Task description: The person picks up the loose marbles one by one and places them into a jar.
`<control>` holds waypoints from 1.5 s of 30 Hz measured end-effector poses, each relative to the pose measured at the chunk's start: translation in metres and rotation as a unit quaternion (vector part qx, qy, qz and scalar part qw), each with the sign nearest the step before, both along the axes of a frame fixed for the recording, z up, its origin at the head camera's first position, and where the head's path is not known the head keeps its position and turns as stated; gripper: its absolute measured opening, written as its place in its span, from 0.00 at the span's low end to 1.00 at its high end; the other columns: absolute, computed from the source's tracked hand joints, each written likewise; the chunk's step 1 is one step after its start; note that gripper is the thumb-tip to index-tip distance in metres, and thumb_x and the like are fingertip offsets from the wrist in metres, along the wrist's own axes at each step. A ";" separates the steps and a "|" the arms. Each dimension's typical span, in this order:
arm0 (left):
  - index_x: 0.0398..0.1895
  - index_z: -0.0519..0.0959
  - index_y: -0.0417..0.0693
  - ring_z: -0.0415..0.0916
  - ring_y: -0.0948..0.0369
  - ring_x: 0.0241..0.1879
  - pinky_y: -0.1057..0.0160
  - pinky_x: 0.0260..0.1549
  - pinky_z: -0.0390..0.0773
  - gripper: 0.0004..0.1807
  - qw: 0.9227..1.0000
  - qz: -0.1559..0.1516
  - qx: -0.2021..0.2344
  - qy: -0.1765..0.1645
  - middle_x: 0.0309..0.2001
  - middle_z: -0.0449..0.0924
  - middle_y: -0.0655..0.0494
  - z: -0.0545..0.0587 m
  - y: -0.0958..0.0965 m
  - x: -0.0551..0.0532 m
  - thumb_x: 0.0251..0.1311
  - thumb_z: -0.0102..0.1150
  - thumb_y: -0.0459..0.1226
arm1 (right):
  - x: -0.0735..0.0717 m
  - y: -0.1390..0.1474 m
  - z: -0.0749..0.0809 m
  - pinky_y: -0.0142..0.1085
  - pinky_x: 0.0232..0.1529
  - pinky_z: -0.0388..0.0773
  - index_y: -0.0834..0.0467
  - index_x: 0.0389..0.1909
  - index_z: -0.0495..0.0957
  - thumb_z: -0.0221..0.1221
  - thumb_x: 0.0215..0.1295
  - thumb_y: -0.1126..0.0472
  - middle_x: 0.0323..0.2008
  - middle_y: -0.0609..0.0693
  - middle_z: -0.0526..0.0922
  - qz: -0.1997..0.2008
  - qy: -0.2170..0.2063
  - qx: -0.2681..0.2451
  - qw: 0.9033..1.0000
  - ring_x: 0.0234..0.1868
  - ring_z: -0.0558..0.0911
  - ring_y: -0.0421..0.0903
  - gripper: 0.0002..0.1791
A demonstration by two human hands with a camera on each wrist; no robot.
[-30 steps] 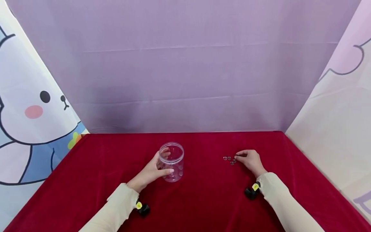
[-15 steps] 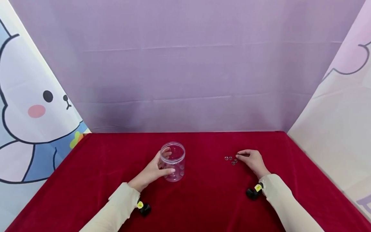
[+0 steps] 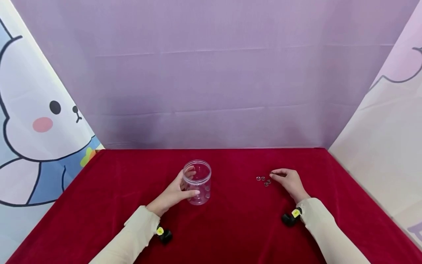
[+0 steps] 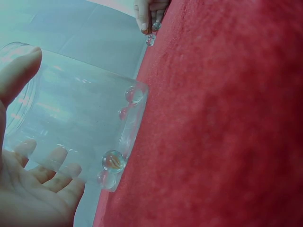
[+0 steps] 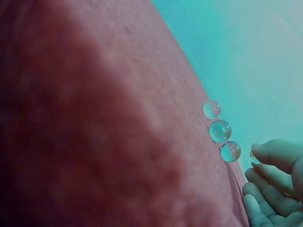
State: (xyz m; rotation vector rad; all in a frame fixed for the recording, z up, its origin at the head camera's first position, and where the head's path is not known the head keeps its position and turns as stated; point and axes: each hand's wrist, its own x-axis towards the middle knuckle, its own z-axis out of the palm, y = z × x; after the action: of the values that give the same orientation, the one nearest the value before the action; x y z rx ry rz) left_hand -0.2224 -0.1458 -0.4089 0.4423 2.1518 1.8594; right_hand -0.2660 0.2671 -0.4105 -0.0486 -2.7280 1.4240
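My left hand (image 3: 173, 194) grips a clear plastic jar (image 3: 202, 189), thumb on the near side and fingers around the far side. The jar stands upright and lidless on the red cloth. Inside, at its bottom, lie glass marbles, one with an orange swirl (image 4: 113, 161). Over on the right, my right hand (image 3: 290, 182) pinches a small glass marble (image 5: 255, 159) between thumb and index finger, mostly hidden by the fingertips. Just left of those fingertips, several clear marbles (image 3: 266, 184) sit in a loose cluster on the cloth.
Red velvety cloth (image 3: 230, 227) covers the table. A lilac curtain (image 3: 211, 80) hangs behind its far edge. Printed cartoon panels (image 3: 26, 110) flank the left and right sides. Each wrist carries a small black camera (image 3: 289, 220).
My right hand's fingertips have risen slightly away from the marble cluster, still pinching. The left hand and jar keep their place; the head view has shifted a little.
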 end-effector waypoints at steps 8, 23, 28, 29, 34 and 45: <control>0.72 0.48 0.58 0.50 0.48 0.70 0.46 0.62 0.63 0.45 1.000 0.000 -0.001 -0.004 0.71 0.53 0.49 0.000 0.001 -0.001 0.56 0.64 0.37 | 0.002 0.002 0.002 0.26 0.37 0.71 0.64 0.46 0.81 0.63 0.60 0.55 0.41 0.51 0.85 0.005 -0.008 -0.011 1.000 0.38 0.74 0.33 0.18; 0.72 0.47 0.57 0.50 0.47 0.70 0.45 0.63 0.61 0.46 1.000 0.000 -0.001 -0.001 0.71 0.52 0.47 0.001 0.002 0.000 0.55 0.65 0.38 | 0.011 -0.015 0.014 0.25 0.39 0.72 0.65 0.47 0.80 0.63 0.60 0.56 0.43 0.52 0.85 0.040 -0.007 -0.055 0.998 0.39 0.75 0.28 0.19; 0.72 0.47 0.57 0.51 0.47 0.70 0.44 0.63 0.60 0.46 1.000 0.002 -0.004 -0.001 0.71 0.53 0.47 0.002 0.003 0.000 0.56 0.65 0.37 | 0.012 -0.016 0.015 0.25 0.39 0.72 0.65 0.48 0.80 0.63 0.60 0.57 0.41 0.50 0.85 0.039 -0.009 -0.061 0.997 0.39 0.76 0.27 0.19; 0.72 0.48 0.57 0.51 0.47 0.70 0.44 0.63 0.59 0.46 1.000 0.003 -0.005 0.001 0.71 0.53 0.47 0.002 0.003 0.000 0.56 0.65 0.37 | 0.012 -0.016 0.015 0.25 0.39 0.72 0.65 0.48 0.80 0.63 0.60 0.57 0.40 0.49 0.85 0.039 -0.009 -0.062 0.997 0.39 0.76 0.27 0.19; 0.72 0.48 0.58 0.51 0.48 0.70 0.43 0.64 0.58 0.47 1.000 0.010 -0.009 -0.002 0.71 0.53 0.48 0.003 0.003 0.000 0.54 0.66 0.39 | 0.012 -0.020 0.018 0.25 0.40 0.72 0.66 0.48 0.80 0.63 0.60 0.57 0.39 0.49 0.86 0.045 -0.008 -0.065 0.997 0.38 0.77 0.29 0.19; 0.72 0.47 0.58 0.50 0.48 0.70 0.45 0.64 0.59 0.46 1.000 0.010 -0.005 -0.007 0.71 0.53 0.48 0.004 0.004 -0.001 0.56 0.65 0.38 | 0.016 -0.036 0.031 0.35 0.35 0.78 0.68 0.48 0.79 0.63 0.60 0.60 0.38 0.56 0.86 0.084 -0.005 -0.079 0.993 0.36 0.83 0.47 0.19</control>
State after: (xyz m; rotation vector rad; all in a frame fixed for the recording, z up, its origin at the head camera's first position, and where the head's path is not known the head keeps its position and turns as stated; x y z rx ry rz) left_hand -0.2234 -0.1419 -0.4052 0.4068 2.1633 1.8551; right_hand -0.2501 0.2311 -0.3791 0.1719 -2.6763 1.6857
